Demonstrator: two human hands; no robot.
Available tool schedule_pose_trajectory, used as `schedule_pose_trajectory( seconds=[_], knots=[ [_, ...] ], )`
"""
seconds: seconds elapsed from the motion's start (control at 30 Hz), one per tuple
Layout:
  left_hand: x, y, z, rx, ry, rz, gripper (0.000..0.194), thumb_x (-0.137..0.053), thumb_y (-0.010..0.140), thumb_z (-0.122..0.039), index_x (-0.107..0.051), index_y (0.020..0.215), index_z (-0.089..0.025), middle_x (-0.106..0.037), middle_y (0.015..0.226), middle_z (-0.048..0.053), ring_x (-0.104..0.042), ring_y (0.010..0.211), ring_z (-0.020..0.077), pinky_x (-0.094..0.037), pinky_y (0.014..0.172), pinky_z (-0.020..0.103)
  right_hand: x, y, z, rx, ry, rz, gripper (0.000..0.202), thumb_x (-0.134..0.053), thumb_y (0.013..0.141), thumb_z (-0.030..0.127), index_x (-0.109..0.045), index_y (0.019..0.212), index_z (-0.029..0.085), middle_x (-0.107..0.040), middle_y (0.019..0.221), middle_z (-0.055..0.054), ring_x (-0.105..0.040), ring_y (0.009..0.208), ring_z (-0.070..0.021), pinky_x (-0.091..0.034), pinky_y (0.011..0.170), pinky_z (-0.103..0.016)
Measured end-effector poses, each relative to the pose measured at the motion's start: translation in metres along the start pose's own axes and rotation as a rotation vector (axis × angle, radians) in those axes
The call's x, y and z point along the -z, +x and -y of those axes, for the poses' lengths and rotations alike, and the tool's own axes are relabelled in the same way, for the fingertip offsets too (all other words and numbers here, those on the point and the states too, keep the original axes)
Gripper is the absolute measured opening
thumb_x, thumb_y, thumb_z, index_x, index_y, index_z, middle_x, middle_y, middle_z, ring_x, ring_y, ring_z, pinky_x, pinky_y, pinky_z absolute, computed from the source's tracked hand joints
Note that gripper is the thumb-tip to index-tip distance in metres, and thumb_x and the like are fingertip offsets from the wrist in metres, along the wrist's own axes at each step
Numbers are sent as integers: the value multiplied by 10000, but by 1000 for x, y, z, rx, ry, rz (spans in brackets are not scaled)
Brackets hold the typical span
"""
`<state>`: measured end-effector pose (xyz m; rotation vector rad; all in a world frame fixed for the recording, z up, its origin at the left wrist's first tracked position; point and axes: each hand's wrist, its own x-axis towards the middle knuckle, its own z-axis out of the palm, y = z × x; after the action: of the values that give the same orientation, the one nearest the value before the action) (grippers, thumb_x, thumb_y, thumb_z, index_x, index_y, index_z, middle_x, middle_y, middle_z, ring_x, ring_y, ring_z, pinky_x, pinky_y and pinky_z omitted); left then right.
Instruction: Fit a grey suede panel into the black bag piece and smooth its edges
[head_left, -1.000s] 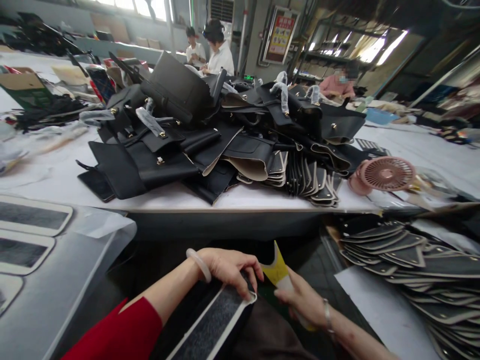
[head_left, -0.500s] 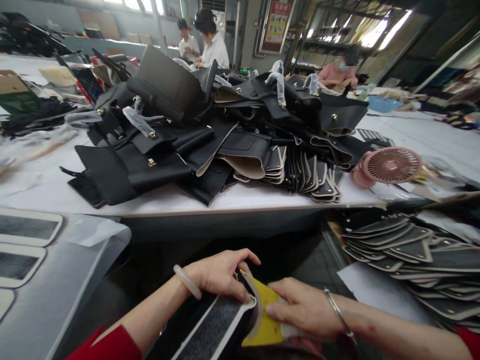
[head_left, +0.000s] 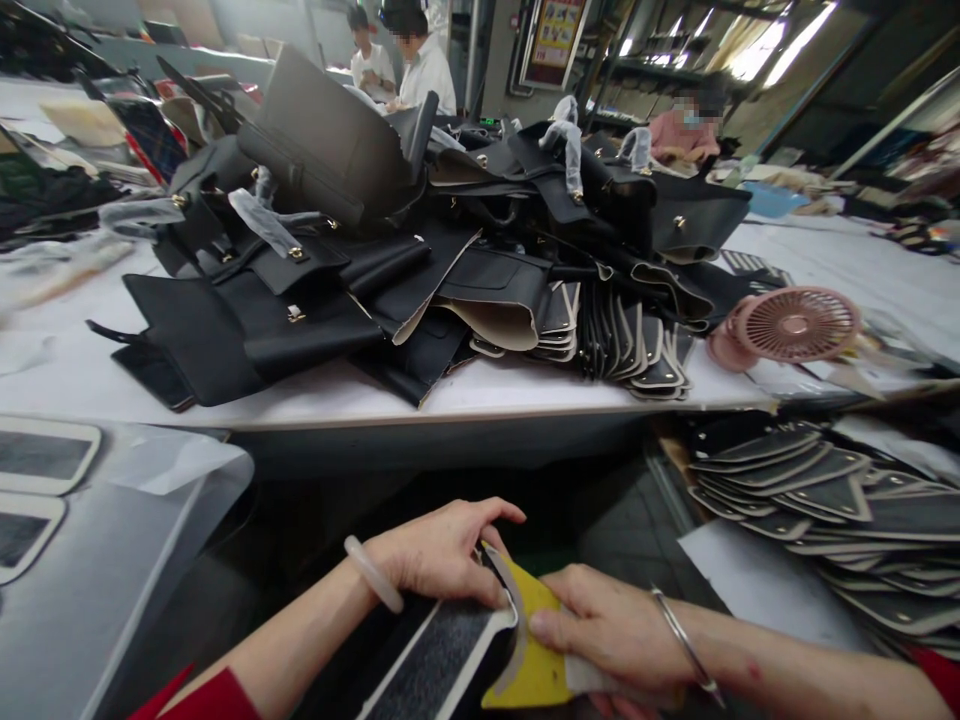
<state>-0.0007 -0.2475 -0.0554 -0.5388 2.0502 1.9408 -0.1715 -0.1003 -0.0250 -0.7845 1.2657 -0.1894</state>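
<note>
Black leather lay everywhere beyond the hands: a heap of bag pieces (head_left: 420, 230) covered the counter (head_left: 525, 395) ahead, with a pink fan (head_left: 795, 325) off to the right of it. Stacked flat panels (head_left: 825, 490) sat to the right of the right hand. Closest in, a black panel (head_left: 439, 660) with a pale rim and a grey felt-like centre rested under the left hand (head_left: 439, 550), whose fingers were curled down, pinning its rounded end. Touching that end, a yellow scraper (head_left: 536, 640) was gripped in the closed right hand (head_left: 607, 630).
</note>
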Motion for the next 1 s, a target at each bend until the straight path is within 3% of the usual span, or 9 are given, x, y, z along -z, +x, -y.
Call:
schedule_pose_trajectory(
  seconds=[0.17,0.27,0.33,0.5,0.6,0.73,0.83,0.93,1.0],
  knots=[
    [2,-4,-2,2,42,-5,814,-755,617,-234,-474,1381,-215,-738,1031,39,-670,796,201,-514,663,267,-10,2,1,-15,-2,-27,428,-454,872,605,-554,841,190,-500,473,40,-280,278,-49,-195,308,-147],
    [3,-5,-3,0,94,-14,808,-745,616,-238,-486,1381,-227,-735,1050,40,-663,792,201,-516,679,276,-18,3,6,-34,6,-54,531,-462,810,716,-542,841,192,-458,495,47,-286,321,-56,-235,345,-166],
    [3,-6,-3,-4,108,-18,801,-742,611,-244,-496,1374,-246,-733,1057,39,-662,816,212,-519,705,287,-22,4,9,31,10,-96,598,-473,784,774,-551,814,182,-456,549,35,-330,409,-67,-285,414,-180],
    [4,-6,-2,-10,70,14,787,-686,631,-235,-465,1386,-267,-719,1084,37,-659,879,235,-515,710,300,-29,7,8,154,19,-177,633,-493,803,787,-574,773,160,-491,646,8,-360,586,-95,-289,533,-198],
    [5,-6,-2,-33,89,-5,768,-684,641,-248,-470,1379,-245,-714,1095,38,-646,944,239,-508,779,316,-33,12,4,147,10,-212,633,-508,814,772,-609,799,148,-506,683,-1,-372,615,-104,-312,556,-203],
    [2,-5,0,-25,29,7,776,-688,609,-180,-471,1353,-236,-729,1017,6,-607,733,159,-469,656,263,-46,29,-7,218,113,-186,687,-511,794,808,-649,818,136,-537,728,-12,-432,631,-105,-392,626,-206],
    [0,-3,3,-15,-53,-35,746,-726,623,-214,-460,1320,-231,-728,934,-12,-581,685,142,-447,630,260,-59,44,-18,316,189,-212,716,-482,804,826,-690,870,144,-609,754,-42,-540,718,-150,-448,690,-229],
    [0,-5,8,-43,-219,-103,656,-730,674,-280,-475,1273,-203,-714,979,17,-600,733,148,-463,677,284,-70,58,-30,331,204,-280,788,-441,787,871,-705,881,134,-640,750,-65,-562,694,-155,-449,643,-223],
    [2,-13,9,-66,-268,-145,568,-701,740,-331,-505,1253,-183,-698,1099,60,-624,872,177,-484,766,312,-77,66,-37,297,187,-315,840,-399,768,905,-705,832,126,-632,721,-65,-525,613,-129,-416,577,-211]
  ],
)
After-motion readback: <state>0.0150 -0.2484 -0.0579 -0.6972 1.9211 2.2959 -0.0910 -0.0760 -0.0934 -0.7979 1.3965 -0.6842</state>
